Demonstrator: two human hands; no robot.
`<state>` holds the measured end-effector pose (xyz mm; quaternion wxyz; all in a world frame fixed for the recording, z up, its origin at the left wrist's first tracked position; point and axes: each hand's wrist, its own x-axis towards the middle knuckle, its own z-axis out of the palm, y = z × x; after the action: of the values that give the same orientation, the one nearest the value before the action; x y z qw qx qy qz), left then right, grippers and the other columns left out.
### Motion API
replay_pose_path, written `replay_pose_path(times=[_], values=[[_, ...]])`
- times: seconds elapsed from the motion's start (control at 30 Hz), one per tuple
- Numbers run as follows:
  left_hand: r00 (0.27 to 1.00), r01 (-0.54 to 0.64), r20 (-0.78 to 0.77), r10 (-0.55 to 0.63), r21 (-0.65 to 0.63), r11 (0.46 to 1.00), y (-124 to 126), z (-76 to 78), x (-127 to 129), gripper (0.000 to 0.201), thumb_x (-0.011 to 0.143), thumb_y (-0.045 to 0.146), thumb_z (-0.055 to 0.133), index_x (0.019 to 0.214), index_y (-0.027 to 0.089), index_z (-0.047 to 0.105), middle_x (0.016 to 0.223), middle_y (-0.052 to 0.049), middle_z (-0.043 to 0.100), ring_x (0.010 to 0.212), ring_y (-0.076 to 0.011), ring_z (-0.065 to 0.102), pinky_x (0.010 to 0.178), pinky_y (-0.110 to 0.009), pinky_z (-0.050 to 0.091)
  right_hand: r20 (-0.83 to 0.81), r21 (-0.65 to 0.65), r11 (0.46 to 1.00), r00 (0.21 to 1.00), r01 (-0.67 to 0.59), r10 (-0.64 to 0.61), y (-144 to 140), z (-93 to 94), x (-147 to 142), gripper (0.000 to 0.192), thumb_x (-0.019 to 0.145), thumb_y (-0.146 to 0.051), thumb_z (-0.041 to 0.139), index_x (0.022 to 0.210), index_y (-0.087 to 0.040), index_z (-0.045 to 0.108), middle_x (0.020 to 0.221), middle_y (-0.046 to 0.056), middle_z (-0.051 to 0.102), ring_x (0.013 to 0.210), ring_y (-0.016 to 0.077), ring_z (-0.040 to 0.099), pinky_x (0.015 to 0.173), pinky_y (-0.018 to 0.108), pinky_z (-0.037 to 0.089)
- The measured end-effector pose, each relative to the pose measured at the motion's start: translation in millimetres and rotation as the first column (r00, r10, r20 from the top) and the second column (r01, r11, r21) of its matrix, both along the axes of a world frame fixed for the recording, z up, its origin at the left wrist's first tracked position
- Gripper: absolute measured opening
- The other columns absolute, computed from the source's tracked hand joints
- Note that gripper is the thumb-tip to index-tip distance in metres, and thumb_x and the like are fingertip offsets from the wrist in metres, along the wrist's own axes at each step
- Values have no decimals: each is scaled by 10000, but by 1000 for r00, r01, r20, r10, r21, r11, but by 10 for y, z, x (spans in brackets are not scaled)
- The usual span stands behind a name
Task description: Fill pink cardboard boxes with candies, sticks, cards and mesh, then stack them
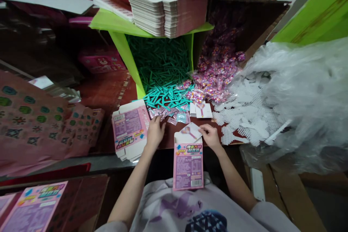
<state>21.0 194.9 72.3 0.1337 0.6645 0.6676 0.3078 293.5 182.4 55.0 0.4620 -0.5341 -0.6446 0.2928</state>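
My right hand [211, 137] pinches the edge of a white picture card [191, 131] at the mouth of a pink and purple box [188, 166]. That box leans upright against my body, its top open and its printed side up. To the left, my left hand [156, 130] reaches over small foil packets [174, 116] at the table edge, thumb and fingers apart. It lies beside a stack of flattened pink boxes [130, 130]. Behind the packets lie teal plastic sticks [168, 94]. A small pile of similar cards [201, 110] rests right of the packets.
A green bin [115, 43] holds many teal sticks, with stacked cards [146, 11] on top. Bags of colourful beads [214, 76] spill from a carton. White mesh pieces [239, 116] and a large clear plastic bag [299, 98] are at right. More printed boxes [35, 206] lie lower left.
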Motion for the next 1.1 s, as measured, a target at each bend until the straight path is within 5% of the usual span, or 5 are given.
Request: replay_pose_path(times=[0.23,0.43,0.7,0.93,1.1], values=[[910,30,-401,-103,-185,982,741,-129,-98,414,893,242,371,1290,190,473,1255,-157,477,1041,-303,483,875,-430,396,284,105,984,953,-142,107,-153,11,-64,264,828,-339,581,1055,-225,655,1016,81,625,980,242,545,894,414,426],[803,101,-561,-199,-202,974,970,-208,-177,481,887,152,308,1353,232,397,1182,-178,480,1021,-312,491,806,-410,406,349,244,912,848,328,-398,6,-77,571,308,864,-307,483,1116,-172,595,1066,126,595,1031,269,499,933,457,380],[777,164,-581,-241,-184,969,1171,-94,-141,348,898,160,324,1129,171,585,1117,-164,560,1038,-311,503,910,-520,306,601,245,898,670,365,-436,321,33,1061,426,789,-200,522,1212,-152,528,1160,139,550,1067,294,444,929,440,353],[989,82,-134,-59,174,981,796,78,-68,269,848,166,430,1022,178,635,1065,-119,595,1033,-273,533,889,-417,385,875,-22,986,479,168,-62,613,118,1100,769,611,-358,785,1296,-247,454,1330,130,450,1131,360,407,886,477,339],[958,130,242,-153,107,986,165,1,386,269,891,241,390,1011,157,615,927,-72,668,806,-185,612,728,-298,446,881,-11,994,471,111,-42,697,47,1116,637,706,-243,704,1294,-232,460,1297,116,511,1136,348,417,903,462,335]])
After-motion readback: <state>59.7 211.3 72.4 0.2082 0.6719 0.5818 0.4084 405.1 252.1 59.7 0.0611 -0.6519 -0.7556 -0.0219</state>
